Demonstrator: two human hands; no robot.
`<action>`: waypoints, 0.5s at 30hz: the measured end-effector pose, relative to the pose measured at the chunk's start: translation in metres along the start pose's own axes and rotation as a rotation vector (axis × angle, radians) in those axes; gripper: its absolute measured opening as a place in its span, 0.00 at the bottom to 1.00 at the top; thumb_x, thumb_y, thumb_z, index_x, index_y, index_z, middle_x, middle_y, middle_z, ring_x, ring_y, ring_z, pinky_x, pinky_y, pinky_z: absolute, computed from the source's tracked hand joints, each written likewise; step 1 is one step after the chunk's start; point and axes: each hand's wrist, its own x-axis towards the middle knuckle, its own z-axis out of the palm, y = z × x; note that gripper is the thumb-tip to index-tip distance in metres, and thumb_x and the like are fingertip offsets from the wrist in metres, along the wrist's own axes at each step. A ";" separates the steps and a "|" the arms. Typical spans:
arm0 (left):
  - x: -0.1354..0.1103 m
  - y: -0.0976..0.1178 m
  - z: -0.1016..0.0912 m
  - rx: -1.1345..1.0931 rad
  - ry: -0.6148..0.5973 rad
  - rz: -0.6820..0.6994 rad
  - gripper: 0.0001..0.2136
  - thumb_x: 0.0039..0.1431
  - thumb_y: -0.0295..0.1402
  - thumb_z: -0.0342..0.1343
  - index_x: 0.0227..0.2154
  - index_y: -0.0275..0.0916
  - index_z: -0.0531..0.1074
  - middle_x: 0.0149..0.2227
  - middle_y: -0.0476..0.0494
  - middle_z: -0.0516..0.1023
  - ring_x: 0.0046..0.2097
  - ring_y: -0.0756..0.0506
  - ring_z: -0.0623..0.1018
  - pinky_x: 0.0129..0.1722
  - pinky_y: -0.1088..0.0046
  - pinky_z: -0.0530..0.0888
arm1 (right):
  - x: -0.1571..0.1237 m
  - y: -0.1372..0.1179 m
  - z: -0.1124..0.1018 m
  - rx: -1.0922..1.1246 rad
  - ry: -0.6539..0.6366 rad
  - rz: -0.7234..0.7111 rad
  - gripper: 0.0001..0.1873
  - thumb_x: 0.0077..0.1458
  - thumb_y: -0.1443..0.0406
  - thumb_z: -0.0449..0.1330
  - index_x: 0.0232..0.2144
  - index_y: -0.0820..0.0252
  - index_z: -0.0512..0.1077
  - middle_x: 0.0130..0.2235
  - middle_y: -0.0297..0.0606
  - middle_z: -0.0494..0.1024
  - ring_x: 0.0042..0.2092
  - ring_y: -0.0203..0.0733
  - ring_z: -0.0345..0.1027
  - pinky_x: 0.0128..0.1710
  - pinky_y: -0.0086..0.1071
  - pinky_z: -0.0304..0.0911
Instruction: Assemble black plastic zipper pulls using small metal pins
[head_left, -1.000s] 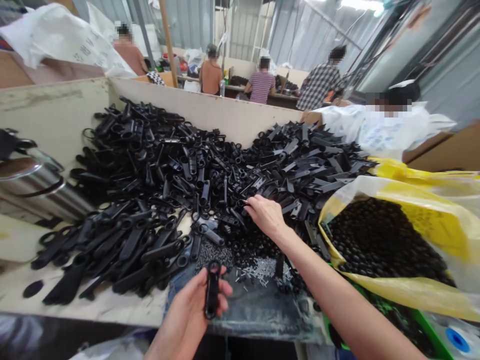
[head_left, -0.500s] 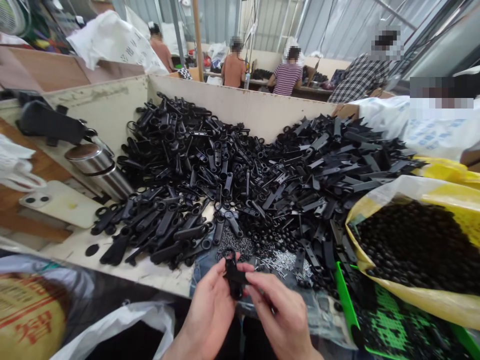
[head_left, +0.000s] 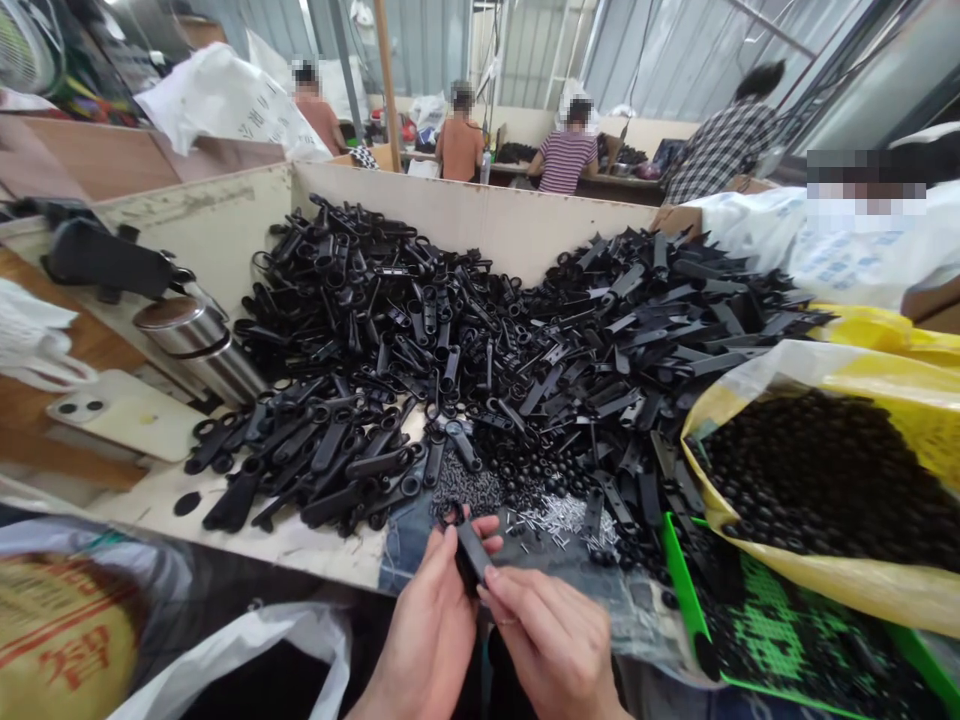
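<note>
My left hand (head_left: 435,620) and my right hand (head_left: 551,635) meet at the table's near edge, both pinched on one black plastic part (head_left: 471,545) with a ring at its top end. Just beyond my fingers lie small silver pins (head_left: 551,518) and small black round pieces (head_left: 540,480). Behind them a big heap of long black plastic parts (head_left: 465,330) fills the tabletop.
A yellow bag of small black pieces (head_left: 817,480) sits at the right over a green crate (head_left: 757,630). A steel flask (head_left: 199,345) and a white phone (head_left: 120,410) lie at the left. A cream board wall (head_left: 480,220) backs the table. Several people sit beyond it.
A second ago my right hand reached into the heap while my left held the part alone. The right hand came back and now both grip the part, which has tilted.
</note>
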 end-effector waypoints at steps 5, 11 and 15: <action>0.005 -0.008 -0.004 -0.005 -0.062 0.000 0.11 0.70 0.32 0.50 0.44 0.37 0.77 0.48 0.36 0.82 0.47 0.43 0.80 0.48 0.65 0.76 | -0.002 -0.001 -0.001 -0.021 0.009 0.012 0.07 0.65 0.74 0.59 0.42 0.63 0.76 0.35 0.42 0.85 0.32 0.41 0.80 0.32 0.29 0.74; 0.009 -0.017 -0.015 0.036 -0.075 0.107 0.15 0.53 0.36 0.70 0.41 0.36 0.77 0.38 0.38 0.84 0.41 0.43 0.80 0.45 0.67 0.74 | -0.005 0.003 -0.006 -0.023 -0.025 -0.076 0.09 0.65 0.75 0.59 0.44 0.65 0.78 0.36 0.44 0.85 0.35 0.42 0.82 0.35 0.28 0.76; 0.016 -0.024 -0.021 0.049 -0.106 0.156 0.21 0.47 0.41 0.74 0.40 0.36 0.77 0.35 0.39 0.84 0.38 0.44 0.80 0.43 0.68 0.73 | -0.022 0.009 0.003 -0.018 0.031 -0.050 0.13 0.65 0.71 0.60 0.49 0.58 0.79 0.36 0.40 0.86 0.32 0.43 0.82 0.31 0.29 0.77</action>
